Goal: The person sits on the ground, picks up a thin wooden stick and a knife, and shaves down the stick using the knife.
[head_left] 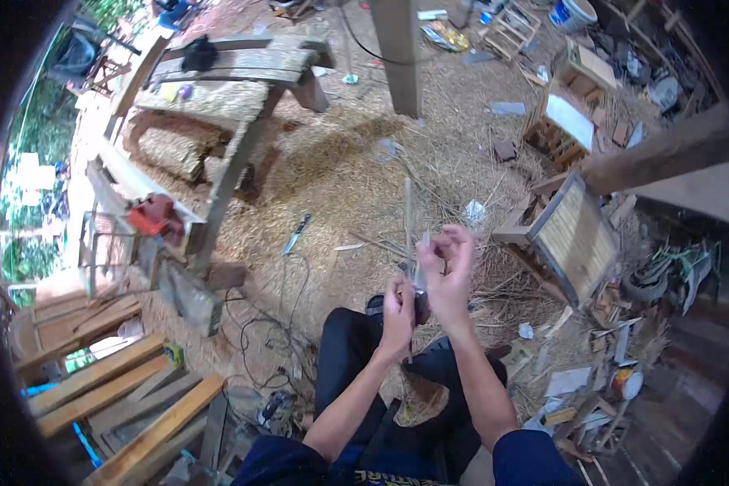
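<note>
My left hand (398, 306) is closed around a thin wooden strip (408, 215) that stands roughly upright in front of my knees. Close beside it, to the right, my right hand (448, 266) is raised with its fingers curled. A narrow pale, pointed piece (426, 240) shows by the thumb of that hand; what it belongs to is unclear. Something shiny lies between the two hands, too small and partly covered to name. Both forearms reach forward over my dark trousers (344, 348).
A knife (297, 233) lies on the shaving-strewn ground, near a tangled black cord (259, 344). A wooden bench frame (239, 162) with a red tool (155, 217) stands left. Planks (166, 429) are stacked lower left. A slatted wooden frame (573, 239) and a post (397, 61) stand nearby.
</note>
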`<state>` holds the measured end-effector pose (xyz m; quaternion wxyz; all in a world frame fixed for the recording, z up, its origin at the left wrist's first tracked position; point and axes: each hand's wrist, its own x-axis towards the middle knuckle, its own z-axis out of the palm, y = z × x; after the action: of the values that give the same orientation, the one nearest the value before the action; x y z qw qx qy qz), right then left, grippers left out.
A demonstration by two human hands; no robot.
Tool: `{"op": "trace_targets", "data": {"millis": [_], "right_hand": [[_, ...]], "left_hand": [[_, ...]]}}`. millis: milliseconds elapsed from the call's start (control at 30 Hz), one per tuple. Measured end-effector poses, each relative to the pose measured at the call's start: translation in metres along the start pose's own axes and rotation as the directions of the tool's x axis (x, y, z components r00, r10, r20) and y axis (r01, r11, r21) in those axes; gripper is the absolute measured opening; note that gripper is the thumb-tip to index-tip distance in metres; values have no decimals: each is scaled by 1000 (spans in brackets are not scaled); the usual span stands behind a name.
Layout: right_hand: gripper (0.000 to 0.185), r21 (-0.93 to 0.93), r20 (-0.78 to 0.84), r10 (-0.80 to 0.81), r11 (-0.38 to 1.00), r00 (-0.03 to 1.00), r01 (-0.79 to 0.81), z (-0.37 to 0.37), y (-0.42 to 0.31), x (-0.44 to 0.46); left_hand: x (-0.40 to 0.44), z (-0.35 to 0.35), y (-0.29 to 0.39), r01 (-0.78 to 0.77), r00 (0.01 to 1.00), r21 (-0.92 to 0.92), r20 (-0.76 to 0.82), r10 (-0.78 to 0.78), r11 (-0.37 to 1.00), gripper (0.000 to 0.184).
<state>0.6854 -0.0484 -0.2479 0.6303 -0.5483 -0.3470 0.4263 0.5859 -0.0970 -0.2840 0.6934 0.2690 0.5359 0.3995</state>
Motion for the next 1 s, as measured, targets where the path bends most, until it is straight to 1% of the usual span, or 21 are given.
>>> {"op": "trace_targets", "data": {"millis": [33, 133, 167, 233, 267, 333, 367, 400, 500, 533, 567, 600, 633, 667, 700, 733, 767, 800, 867, 933, 1000], "right_hand": [[42, -183, 46, -24, 983, 999, 32, 13, -30, -11], [35, -382, 379, 131, 924, 916, 26, 38, -90, -50], [33, -340, 375, 255, 932, 891, -124, 48, -124, -57], [34, -252, 381, 499, 866, 778, -432, 75, -197, -73], [34, -204, 354, 399, 915, 846, -347, 87, -217, -73], [35, -114, 259, 201, 978, 945, -177, 112, -258, -69], [34, 25, 202, 224, 972, 953, -234, 126, -301, -71], [33, -19, 198, 164, 986, 966, -164, 136, -323, -67], [32, -124, 179, 36, 992, 983, -14, 144, -364, -76], [31, -179, 198, 58, 984, 978, -22, 146, -378, -78], [31, -238, 212, 85, 971, 974, -33, 145, -392, -84], [31, -299, 220, 113, 953, 969, -44, 143, -402, -89], [30, -516, 284, -71, 830, 956, 215, 140, -406, -91], [30, -516, 322, -95, 817, 942, 259, 141, -410, -90], [29, -514, 357, -106, 807, 928, 290, 141, -412, -95], [29, -508, 390, -111, 802, 914, 315, 141, -412, -102], [29, -489, 434, -202, 766, 878, 417, 138, -394, -102], [29, -505, 461, -163, 760, 872, 409, 141, -399, -108], [30, -533, 517, -80, 749, 852, 394, 152, -415, -120], [32, -528, 558, -113, 715, 822, 457, 159, -416, -128], [31, -520, 587, -134, 694, 798, 499, 165, -415, -130]], "left_hand": [[-17, -3, 23, -120, 992, 7, -24, 120, 993, 16], [-71, -13, 118, -217, 971, 45, -95, 220, 975, 11], [-96, -13, 159, -195, 979, 52, -50, 197, 979, 15], [-131, -15, 208, -278, 958, 151, -25, 285, 949, 17], [-148, -18, 231, -316, 945, 205, -14, 326, 926, 17], [-187, -11, 282, -289, 957, 88, -16, 291, 953, 19], [-198, -11, 300, -316, 949, -3, -20, 316, 949, 19], [-206, -13, 316, -341, 940, -93, -20, 341, 935, 20], [-242, -22, 358, -325, 946, -89, -51, 321, 942, 21], [-249, -24, 372, -334, 942, -93, -60, 329, 938, 20], [-249, -30, 373, -286, 958, -241, -35, 286, 927, 17], [-253, -38, 379, -234, 969, -272, 18, 248, 933, 18], [-255, -47, 386, -180, 974, -298, 77, 211, 938, 20], [-256, -51, 392, -117, 976, -316, 138, 168, 942, 22], [-260, -50, 397, -36, 982, -418, 155, 111, 908, 19], [-260, -55, 397, 3, 973, -450, 209, 102, 893, 17], [-258, -61, 395, 41, 960, -479, 261, 97, 877, 16], [-257, -65, 397, 74, 946, -504, 309, 99, 860, 15], [-257, -72, 398, 142, 940, -485, 339, 36, 863, 12], [-253, -82, 391, 219, 928, -469, 370, -35, 855, 15], [-259, -82, 395, 242, 937, -420, 336, -98, 875, 18]]}}
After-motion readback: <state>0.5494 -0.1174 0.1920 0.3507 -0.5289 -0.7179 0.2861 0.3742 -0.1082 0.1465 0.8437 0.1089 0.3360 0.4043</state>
